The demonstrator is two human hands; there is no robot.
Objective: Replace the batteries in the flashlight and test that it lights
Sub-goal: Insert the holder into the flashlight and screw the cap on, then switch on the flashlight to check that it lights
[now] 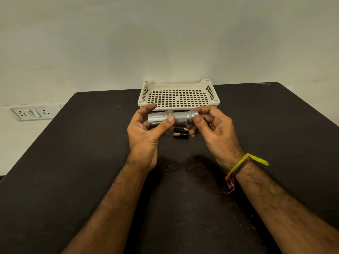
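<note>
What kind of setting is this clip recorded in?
Probably a plain indoor room, set up as a simple work spot: a dark table against a bare wall, a wall socket panel, and a perforated plastic tray.

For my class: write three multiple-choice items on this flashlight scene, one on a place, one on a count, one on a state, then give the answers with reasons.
1. Where are the batteries?
A. in the tray
B. on the table, under the hands
C. in the left hand

2. How many batteries show?
A. two
B. four
C. none

3. How is the flashlight held?
A. lying on the table
B. by one hand
C. by both hands

Answers: B, they lie on the dark table before the white tray; A, two lie side by side; C, the left hand grips its head end and the right hand pinches its tail end.
</note>
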